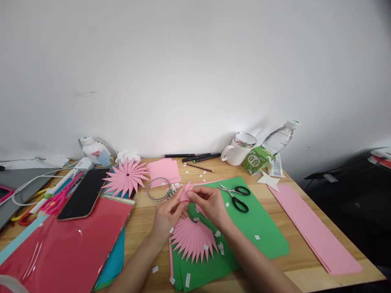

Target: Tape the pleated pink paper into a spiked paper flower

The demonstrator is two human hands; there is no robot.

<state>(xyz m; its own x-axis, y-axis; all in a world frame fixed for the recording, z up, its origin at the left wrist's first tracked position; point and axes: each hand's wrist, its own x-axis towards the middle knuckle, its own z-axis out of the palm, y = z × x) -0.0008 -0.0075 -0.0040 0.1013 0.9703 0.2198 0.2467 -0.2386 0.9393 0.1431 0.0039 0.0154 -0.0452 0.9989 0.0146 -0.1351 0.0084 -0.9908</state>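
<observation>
Between the fingertips of both hands is a small folded piece of pink paper (185, 193) with pointed ends. My left hand (168, 213) grips it from the left, and my right hand (210, 203) pinches it from the right. Just below them a pink pleated paper fan (195, 240) with pointed tips lies on green paper sheets (262, 228). Black-handled scissors (236, 195) rest partly opened on the green sheets, right of my right hand. A roll of tape (158, 189) lies left of the hands. Small white paper bits (221, 247) are scattered around.
A finished pink paper pinwheel shape (127, 175), a phone (81, 195) and a red folder (70, 240) lie left. At the back stand a white mug (236, 150), a green box (258, 160) and a leaning water bottle (279, 138). Long pink strips (314, 232) lie right.
</observation>
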